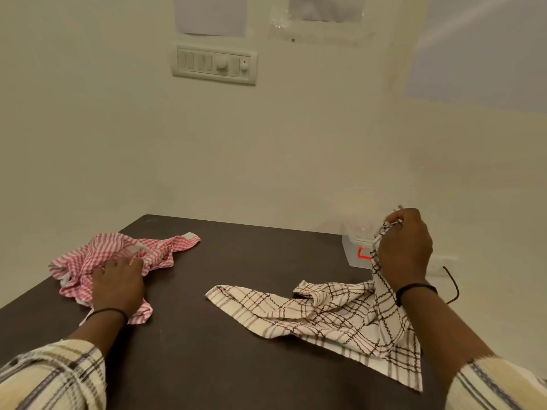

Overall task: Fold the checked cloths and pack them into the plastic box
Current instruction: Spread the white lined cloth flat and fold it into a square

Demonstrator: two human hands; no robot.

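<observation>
While my right hand (404, 247) is lifted above the far right part of the table (207, 291), its fingers are curled round one corner of the cream cloth (325, 312), pinching it up so the fabric hangs from my fist and trails down onto the tabletop. My left hand (118, 284) lies low on the pink cloth (118, 253) near the left edge of the table, palm down, knuckles toward me; its fingertips are buried in the folds, so I cannot tell whether they grip the fabric or only rest on it. Each wrist wears a thin dark band, and a checked sleeve covers each forearm at the bottom of the view. The plastic box (355, 250) stands at the far right edge of the table, just behind my right hand, which hides much of it; it is clear, hard to make out against the pale wall, with a red mark on its side. The pink cloth is crumpled in a loose heap, red and white in small checks. The cream cloth is crossed by brown lines in a wide grid, partly spread and rumpled.
</observation>
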